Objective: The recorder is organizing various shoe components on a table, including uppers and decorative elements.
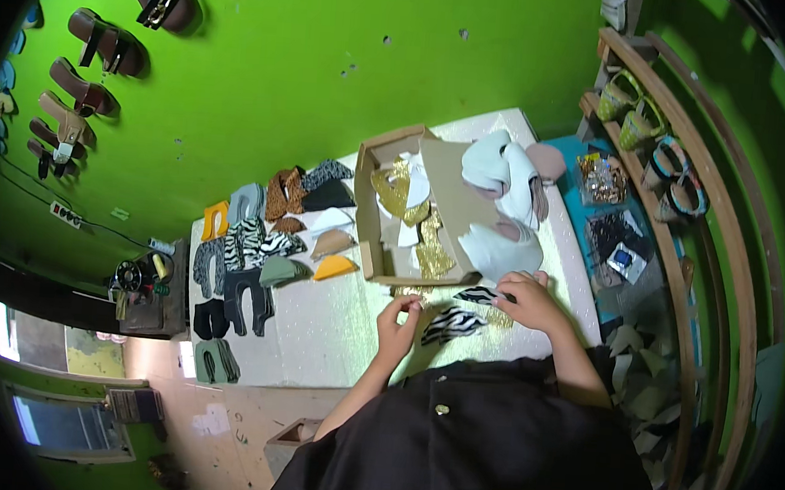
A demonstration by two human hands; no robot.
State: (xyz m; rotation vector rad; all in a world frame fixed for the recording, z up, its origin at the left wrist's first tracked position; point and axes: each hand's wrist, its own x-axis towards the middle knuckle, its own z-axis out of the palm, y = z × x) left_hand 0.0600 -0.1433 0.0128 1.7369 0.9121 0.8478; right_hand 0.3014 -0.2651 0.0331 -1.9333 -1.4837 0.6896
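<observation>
My right hand (534,302) is closed at the near right edge of the cardboard box, its fingers on the end of a small zebra-print cut piece (474,294). Left of it, my left hand (397,325) has thumb and fingertips pinched together; what they hold, if anything, is too small to make out. Between and below the hands lies a larger zebra-print piece (452,327) on the table. Gold glittery material (500,318) shows beside it. The open cardboard box (372,244) beyond my hands contains gold glittery pieces (435,248) and white ones.
Stacks of cut pieces in zebra (245,239), leopard, black, green and orange cover the table's left side. Pale curved pieces (501,248) lie right of the box. A wooden rack (689,175) with sandals stands at the right. Sandals (106,43) hang on the green wall.
</observation>
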